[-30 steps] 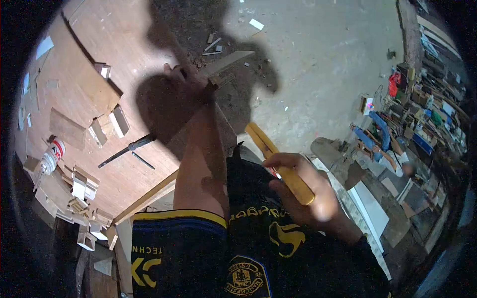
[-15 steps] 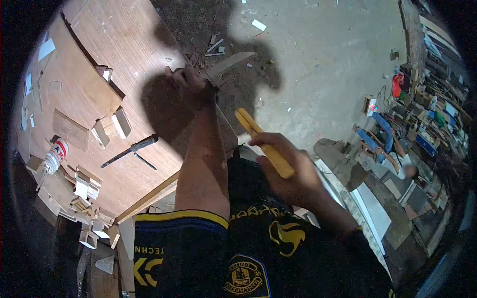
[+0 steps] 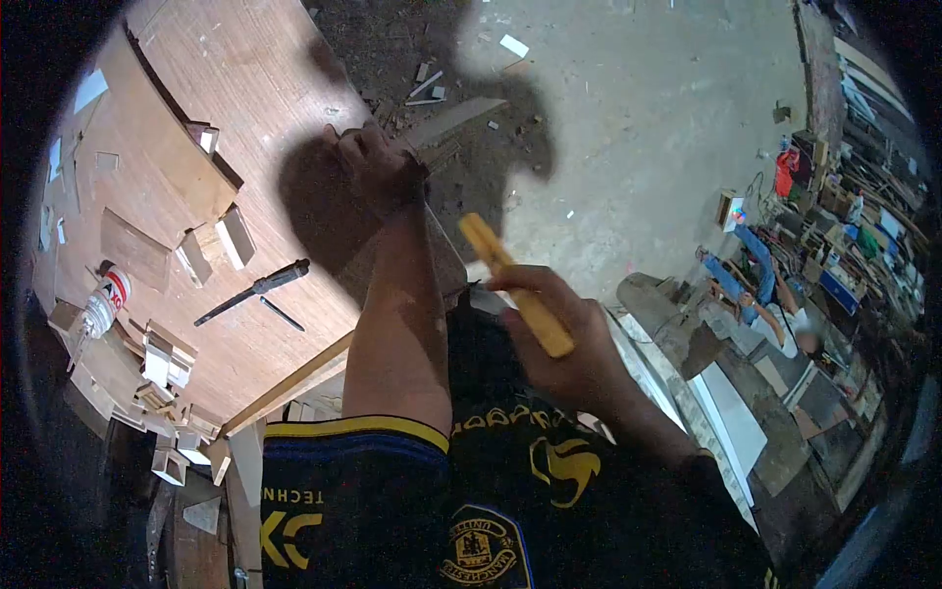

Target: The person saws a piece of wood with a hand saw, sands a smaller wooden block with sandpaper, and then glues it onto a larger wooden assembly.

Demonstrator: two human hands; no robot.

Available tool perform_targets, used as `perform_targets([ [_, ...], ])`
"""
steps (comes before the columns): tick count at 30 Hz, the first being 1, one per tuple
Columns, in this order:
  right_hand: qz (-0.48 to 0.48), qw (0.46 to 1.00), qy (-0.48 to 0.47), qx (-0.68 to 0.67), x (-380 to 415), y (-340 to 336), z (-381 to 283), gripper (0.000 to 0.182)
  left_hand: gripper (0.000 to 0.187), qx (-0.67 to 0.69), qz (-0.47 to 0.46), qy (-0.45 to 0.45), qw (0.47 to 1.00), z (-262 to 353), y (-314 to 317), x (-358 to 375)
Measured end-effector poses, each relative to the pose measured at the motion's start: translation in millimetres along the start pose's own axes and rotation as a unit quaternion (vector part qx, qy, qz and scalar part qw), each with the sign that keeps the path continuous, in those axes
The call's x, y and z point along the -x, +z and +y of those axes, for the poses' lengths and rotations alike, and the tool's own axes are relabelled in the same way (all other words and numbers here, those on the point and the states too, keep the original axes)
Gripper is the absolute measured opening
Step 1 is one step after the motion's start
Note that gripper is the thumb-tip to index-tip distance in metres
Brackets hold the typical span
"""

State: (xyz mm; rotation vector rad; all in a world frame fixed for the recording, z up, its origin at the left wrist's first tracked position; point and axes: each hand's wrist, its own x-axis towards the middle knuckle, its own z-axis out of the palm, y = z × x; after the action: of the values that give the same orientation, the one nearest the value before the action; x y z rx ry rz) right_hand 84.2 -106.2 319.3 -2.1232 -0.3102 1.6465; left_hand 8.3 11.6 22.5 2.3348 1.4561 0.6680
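Note:
My left hand (image 3: 378, 177) is at the long edge of the wooden tabletop (image 3: 265, 79), its fingers bent and closed. It lies in deep shadow, so what is inside the fingers, if anything, is hidden. Close to my body, my right hand (image 3: 569, 339) is wrapped round a yellow wooden bar (image 3: 532, 309) with a slit in its far end. The bar points up and left, apart from the tabletop. Left of my left forearm, a dark elongated tool (image 3: 253, 292) and a thin dark stick (image 3: 283, 314) lie on the tabletop.
A curved wooden panel (image 3: 162, 128), a white-and-red bottle (image 3: 106, 299) and several small wooden blocks (image 3: 167, 358) occupy the left side. Offcuts (image 3: 427, 93) litter the floor beyond the edge. At right, another person (image 3: 770, 304) sits among piled materials and a white board (image 3: 731, 422).
My right hand and the yellow bar have shifted slightly left. My left hand stays at the tabletop's edge with almost no movement.

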Motion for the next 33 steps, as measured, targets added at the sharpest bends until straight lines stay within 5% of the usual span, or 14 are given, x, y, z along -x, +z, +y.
perform_targets([
  [4,0.040,0.996,-0.076,0.030,8,-7,7,0.030,0.045,0.028,-0.010,-0.011,0.999,12,0,-13],
  [6,0.077,0.978,-0.190,0.041,24,-8,9,0.030,0.045,0.029,-0.024,-0.025,0.999,7,-2,-2],
  [9,0.037,0.995,-0.090,0.031,2,-3,1,0.029,0.049,0.104,0.014,-0.016,0.994,-31,42,2],
  [10,0.013,0.999,-0.035,0.030,2,-2,0,0.029,0.052,-0.181,-0.016,0.075,0.980,-67,75,18],
  [11,0.050,0.993,-0.095,0.043,3,1,10,0.029,0.055,-0.445,-0.048,0.165,0.879,-84,92,32],
  [12,0.052,0.993,-0.097,0.043,10,-2,10,0.029,0.055,-0.443,-0.045,0.166,0.880,-63,78,24],
  [13,0.053,0.991,-0.117,0.045,20,-5,10,0.029,0.049,-0.202,0.012,0.094,0.975,-22,41,5],
  [14,0.051,0.989,-0.132,0.045,26,-4,10,0.029,0.042,0.053,0.064,0.015,0.996,-2,16,-3],
  [17,0.031,0.994,-0.090,0.049,9,2,6,0.030,0.026,-0.030,0.056,0.114,0.991,-16,9,-11],
  [20,0.034,0.997,-0.052,0.051,11,3,10,0.032,0.025,-0.022,0.043,0.118,0.992,-19,13,-10],
  [22,0.059,0.967,-0.237,0.078,24,-9,18,0.033,0.023,-0.022,0.038,0.110,0.993,-22,17,-7],
  [24,0.036,0.982,-0.176,0.049,27,-8,12,0.033,0.022,-0.022,0.020,0.096,0.995,-25,21,-4],
  [26,0.028,0.999,-0.017,0.030,11,3,4,0.030,0.021,-0.021,0.011,0.089,0.996,-27,24,-2],
  [33,0.092,0.972,-0.204,0.074,33,-13,17,0.029,0.016,-0.007,-0.032,0.075,0.997,-34,36,5],
])
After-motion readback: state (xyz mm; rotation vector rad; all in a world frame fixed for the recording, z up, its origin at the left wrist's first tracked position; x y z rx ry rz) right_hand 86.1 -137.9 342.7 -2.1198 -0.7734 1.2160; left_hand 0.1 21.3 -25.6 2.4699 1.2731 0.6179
